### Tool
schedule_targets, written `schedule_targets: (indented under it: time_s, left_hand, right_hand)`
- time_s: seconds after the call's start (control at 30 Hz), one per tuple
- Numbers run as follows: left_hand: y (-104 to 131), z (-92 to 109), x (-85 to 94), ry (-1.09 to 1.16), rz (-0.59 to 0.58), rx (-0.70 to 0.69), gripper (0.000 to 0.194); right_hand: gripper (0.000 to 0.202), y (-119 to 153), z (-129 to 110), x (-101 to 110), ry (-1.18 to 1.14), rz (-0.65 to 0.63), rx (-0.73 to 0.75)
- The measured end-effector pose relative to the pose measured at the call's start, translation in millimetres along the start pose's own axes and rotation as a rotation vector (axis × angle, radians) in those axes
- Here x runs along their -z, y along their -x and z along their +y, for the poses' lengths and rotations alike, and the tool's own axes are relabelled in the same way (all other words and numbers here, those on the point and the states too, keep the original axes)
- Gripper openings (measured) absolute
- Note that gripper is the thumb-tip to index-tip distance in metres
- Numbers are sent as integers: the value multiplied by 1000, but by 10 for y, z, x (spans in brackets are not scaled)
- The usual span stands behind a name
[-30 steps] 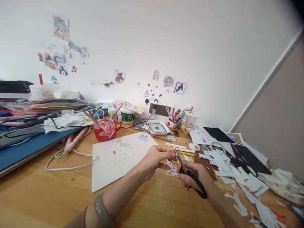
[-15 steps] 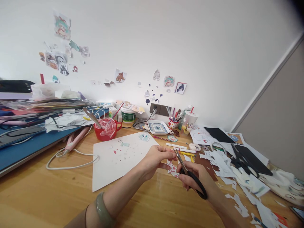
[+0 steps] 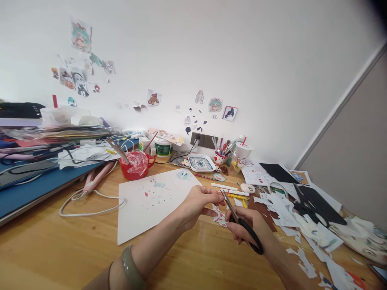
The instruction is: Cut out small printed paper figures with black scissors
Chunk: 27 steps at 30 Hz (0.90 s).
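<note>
My left hand [image 3: 201,202] is closed in a pinch, with a tiny piece of paper at its fingertips, mostly hidden by them. My right hand [image 3: 248,226] grips a pair of scissors [image 3: 246,233] with black handles. The blades point up and left, their tips right beside the left fingertips. Just below both hands shows a white paper scrap [image 3: 220,216] with red marks; whether it lies on the table or hangs from the left hand, I cannot tell. A white sheet [image 3: 136,213] with small coloured cutouts lies left of my left hand.
Markers [image 3: 225,186] lie beyond the hands, near a square patterned dish [image 3: 193,166] and a pen cup [image 3: 221,158]. A red mug [image 3: 133,174] stands at left. Paper offcuts [image 3: 282,209] and a second pair of scissors [image 3: 308,207] cover the right side.
Both hands and the scissors stay almost in place, with the blades near the left fingertips. The view has shifted very slightly.
</note>
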<state>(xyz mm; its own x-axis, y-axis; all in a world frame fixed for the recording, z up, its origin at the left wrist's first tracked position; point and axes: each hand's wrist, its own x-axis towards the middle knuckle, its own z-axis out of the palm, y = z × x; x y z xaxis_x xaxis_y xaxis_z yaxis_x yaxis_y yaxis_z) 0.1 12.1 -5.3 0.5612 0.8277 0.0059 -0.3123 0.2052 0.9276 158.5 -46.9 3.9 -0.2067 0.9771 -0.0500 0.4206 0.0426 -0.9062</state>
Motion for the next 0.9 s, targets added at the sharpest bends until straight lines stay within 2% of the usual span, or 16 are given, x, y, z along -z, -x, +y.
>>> schedule_targets:
  time_s: [0.9]
  left_hand:
    - [-8,3,-17,17,6,1,20]
  right_hand:
    - [17,40,-128,-46,-37,61,-33]
